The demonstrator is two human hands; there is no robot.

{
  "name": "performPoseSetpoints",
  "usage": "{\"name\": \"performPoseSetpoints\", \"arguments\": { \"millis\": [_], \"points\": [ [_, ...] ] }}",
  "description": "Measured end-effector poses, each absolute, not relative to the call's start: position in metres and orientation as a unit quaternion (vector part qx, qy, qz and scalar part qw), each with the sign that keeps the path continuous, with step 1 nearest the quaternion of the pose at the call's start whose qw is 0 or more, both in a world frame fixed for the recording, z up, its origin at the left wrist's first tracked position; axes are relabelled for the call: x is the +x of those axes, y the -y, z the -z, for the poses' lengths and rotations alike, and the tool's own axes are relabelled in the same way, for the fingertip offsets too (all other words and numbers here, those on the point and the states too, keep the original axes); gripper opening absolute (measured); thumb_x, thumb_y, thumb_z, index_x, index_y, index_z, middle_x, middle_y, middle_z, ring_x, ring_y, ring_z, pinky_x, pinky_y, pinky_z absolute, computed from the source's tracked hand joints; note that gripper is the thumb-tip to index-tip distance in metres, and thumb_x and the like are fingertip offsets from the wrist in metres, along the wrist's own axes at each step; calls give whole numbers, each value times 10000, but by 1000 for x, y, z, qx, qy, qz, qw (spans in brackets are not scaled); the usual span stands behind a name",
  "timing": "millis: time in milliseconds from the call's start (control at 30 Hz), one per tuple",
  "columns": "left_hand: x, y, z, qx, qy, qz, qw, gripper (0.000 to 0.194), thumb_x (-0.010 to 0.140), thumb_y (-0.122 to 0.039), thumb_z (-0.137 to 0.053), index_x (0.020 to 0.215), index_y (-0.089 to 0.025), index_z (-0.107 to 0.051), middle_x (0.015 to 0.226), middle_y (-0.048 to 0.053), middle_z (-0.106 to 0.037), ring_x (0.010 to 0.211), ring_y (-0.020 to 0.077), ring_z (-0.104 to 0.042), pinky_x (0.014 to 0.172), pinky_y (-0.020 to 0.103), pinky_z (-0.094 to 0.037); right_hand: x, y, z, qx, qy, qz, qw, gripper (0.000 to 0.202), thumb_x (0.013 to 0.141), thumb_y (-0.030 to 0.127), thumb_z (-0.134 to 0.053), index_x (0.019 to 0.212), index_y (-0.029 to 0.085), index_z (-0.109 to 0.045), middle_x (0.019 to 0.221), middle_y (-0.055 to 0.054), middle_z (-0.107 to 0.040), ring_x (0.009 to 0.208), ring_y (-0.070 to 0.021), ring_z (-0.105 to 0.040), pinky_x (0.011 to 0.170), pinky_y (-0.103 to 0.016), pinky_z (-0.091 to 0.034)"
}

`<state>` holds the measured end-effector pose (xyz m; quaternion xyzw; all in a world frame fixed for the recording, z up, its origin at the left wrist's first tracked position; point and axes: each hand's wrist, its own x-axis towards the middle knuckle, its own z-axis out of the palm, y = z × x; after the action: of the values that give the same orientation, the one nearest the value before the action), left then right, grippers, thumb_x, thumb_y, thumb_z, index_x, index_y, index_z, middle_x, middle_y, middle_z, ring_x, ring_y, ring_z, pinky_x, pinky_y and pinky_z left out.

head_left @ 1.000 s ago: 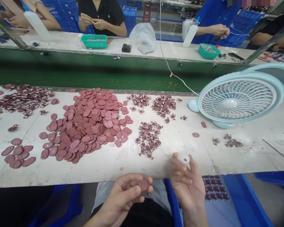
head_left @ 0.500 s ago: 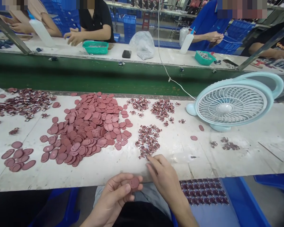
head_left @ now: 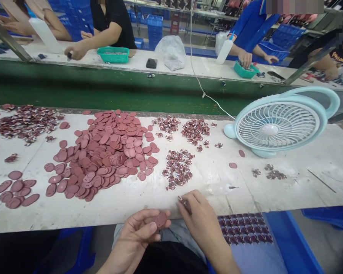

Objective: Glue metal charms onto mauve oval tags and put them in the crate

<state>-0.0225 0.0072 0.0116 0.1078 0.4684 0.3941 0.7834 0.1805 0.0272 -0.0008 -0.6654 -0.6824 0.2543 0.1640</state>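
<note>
Between thumb and fingers my left hand point(head_left: 141, 230) holds a reddish oval disc point(head_left: 161, 220) over the table's front edge. My right hand point(head_left: 198, 217) pinches a small dark red and white piece point(head_left: 185, 203), partly covered by the fingers. Just beyond my right hand lies a cluster of similar small pieces point(head_left: 178, 167), with two more clusters behind it. A large heap of reddish oval discs point(head_left: 103, 152) spreads over the table to the left of these clusters. A clear bottle with a thin dark tip point(head_left: 218, 188) lies to the right of my right hand.
A light blue fan point(head_left: 270, 129) stands at the right, its white cord running back. Below the table edge, a blue tray point(head_left: 291, 243) holds rows of dark red pieces point(head_left: 246, 228). More small pieces point(head_left: 25, 121) lie far left. Across a green divider, several people work at another table.
My right hand has drawn back slightly from the near cluster with a small piece in its fingers. Across the divider, a person's hand has moved into a green basket. The view has shifted slightly.
</note>
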Motion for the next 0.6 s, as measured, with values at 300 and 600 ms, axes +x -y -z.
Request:
{"name": "performPoseSetpoints", "arguments": {
  "millis": [300,600],
  "points": [
    [-14,-1,-5,154,-473,-420,759,209,704,-255,-864,890,-202,-784,1081,104,-812,952,234,-756,651,216,-556,178,0,-28,-537,490,-578,371,205,926,365,-600,1008,278,-766,886,-21,-698,657,-119,-647,558,-218,-567],
    [-11,-1,-2,219,-436,-390,781,201,698,-222,-874,860,-187,-759,1066,106,-814,867,211,-765,708,244,-570,169,8,-30,-566,479,-578,340,196,867,398,-664,913,266,-800,731,-8,-717,576,-118,-643,510,-206,-538]
  ]
}}
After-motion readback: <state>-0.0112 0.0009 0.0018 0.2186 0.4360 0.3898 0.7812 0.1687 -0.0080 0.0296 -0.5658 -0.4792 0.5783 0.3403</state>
